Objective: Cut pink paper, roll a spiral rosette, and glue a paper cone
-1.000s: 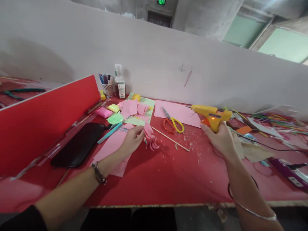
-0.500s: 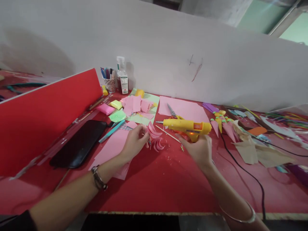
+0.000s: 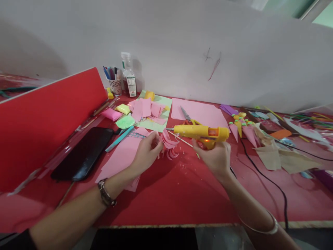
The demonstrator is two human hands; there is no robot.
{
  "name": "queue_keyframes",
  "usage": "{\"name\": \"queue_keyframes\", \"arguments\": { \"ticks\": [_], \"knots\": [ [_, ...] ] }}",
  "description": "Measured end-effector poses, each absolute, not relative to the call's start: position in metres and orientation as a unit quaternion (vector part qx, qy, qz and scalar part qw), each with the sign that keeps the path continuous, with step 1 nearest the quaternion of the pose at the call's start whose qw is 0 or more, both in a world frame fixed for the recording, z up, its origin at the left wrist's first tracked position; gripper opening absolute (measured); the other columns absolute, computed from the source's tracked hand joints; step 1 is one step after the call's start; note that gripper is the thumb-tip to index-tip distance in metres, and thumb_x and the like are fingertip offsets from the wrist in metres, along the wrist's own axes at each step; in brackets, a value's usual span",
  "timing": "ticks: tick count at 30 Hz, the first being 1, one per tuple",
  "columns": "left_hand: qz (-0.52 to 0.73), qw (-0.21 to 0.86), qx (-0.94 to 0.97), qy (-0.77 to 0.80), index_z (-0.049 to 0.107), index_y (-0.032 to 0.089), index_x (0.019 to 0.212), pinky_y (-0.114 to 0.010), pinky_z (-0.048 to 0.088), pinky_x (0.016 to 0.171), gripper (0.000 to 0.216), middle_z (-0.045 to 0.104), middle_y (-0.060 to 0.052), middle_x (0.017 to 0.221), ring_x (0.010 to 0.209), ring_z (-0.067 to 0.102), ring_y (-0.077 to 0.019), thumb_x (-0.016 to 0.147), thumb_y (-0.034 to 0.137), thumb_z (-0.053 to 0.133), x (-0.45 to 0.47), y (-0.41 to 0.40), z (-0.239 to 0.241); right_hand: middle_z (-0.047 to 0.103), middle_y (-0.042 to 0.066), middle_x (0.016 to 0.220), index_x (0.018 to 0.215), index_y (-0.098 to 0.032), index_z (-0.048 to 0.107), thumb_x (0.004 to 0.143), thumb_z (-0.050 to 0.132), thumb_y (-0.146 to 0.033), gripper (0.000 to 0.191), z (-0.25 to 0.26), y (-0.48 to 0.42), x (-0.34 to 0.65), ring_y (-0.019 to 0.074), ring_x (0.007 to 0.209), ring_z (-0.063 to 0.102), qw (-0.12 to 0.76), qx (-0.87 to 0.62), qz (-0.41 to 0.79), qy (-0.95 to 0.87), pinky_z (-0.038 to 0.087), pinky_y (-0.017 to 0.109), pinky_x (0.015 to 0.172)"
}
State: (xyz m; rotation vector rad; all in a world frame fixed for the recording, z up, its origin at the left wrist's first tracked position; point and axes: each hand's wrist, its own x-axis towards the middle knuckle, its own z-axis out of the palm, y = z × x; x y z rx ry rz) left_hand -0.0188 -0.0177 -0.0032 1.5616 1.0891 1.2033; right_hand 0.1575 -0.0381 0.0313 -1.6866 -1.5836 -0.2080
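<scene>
My left hand (image 3: 147,151) is closed on a pink curled paper piece (image 3: 169,144) just above the red table (image 3: 169,194). My right hand (image 3: 214,158) grips a yellow hot glue gun (image 3: 199,132), held level with its nozzle pointing left at the top of the pink paper piece. An orange light glows on the gun's handle. Its black cord (image 3: 262,180) trails off to the right. A thin wooden stick (image 3: 183,141) lies under the gun.
A black phone (image 3: 83,154) and a red divider board (image 3: 44,118) sit at the left. Pink sheets (image 3: 200,114), scissors (image 3: 187,117), cut pink squares (image 3: 147,109), a pen cup (image 3: 114,83) and a bottle (image 3: 129,80) lie behind. Paper cones (image 3: 241,130) and scraps clutter the right.
My right hand carried the glue gun from the right side of the table leftward until its nozzle met the pink paper piece. My left hand kept holding the piece and raised it slightly.
</scene>
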Motion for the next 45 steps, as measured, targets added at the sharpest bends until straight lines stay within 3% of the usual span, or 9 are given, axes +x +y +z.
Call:
{"name": "queue_keyframes", "arguments": {
  "ticks": [7, 21, 45],
  "knots": [
    [0.483, 0.428, 0.625, 0.440, 0.037, 0.019, 0.060, -0.018, 0.031, 0.037, 0.015, 0.047, 0.007, 0.048, 0.034, 0.041, -0.0049, 0.073, 0.020, 0.042, -0.0187, -0.0167, -0.0056, 0.056, 0.001, 0.048, 0.059, -0.018, 0.057, 0.063, 0.053, -0.032, 0.016, 0.0283, -0.0380, 0.1608, 0.0131, 0.043, 0.052, 0.396, -0.657, -0.097, -0.634, 0.042, 0.025, 0.046],
    [0.487, 0.427, 0.631, 0.427, 0.037, 0.019, 0.060, -0.016, 0.030, 0.036, 0.015, 0.046, 0.007, 0.049, 0.034, 0.039, -0.0039, 0.074, 0.020, 0.043, -0.0199, -0.0164, -0.0087, 0.052, -0.001, 0.042, 0.055, -0.017, 0.055, 0.061, 0.051, -0.029, 0.015, 0.0264, -0.0362, 0.1630, 0.0100, 0.037, 0.048, 0.406, -0.631, -0.146, -0.645, 0.036, 0.021, 0.039],
    [0.491, 0.424, 0.625, 0.433, 0.037, 0.018, 0.060, -0.015, 0.029, 0.036, 0.016, 0.046, 0.007, 0.047, 0.034, 0.038, -0.0037, 0.074, 0.020, 0.044, -0.0200, -0.0156, -0.0069, 0.054, 0.000, 0.046, 0.062, -0.016, 0.058, 0.061, 0.047, -0.027, 0.016, 0.0290, -0.0370, 0.1651, 0.0112, 0.040, 0.048, 0.386, -0.643, -0.094, -0.655, 0.036, 0.022, 0.041]
  ]
}}
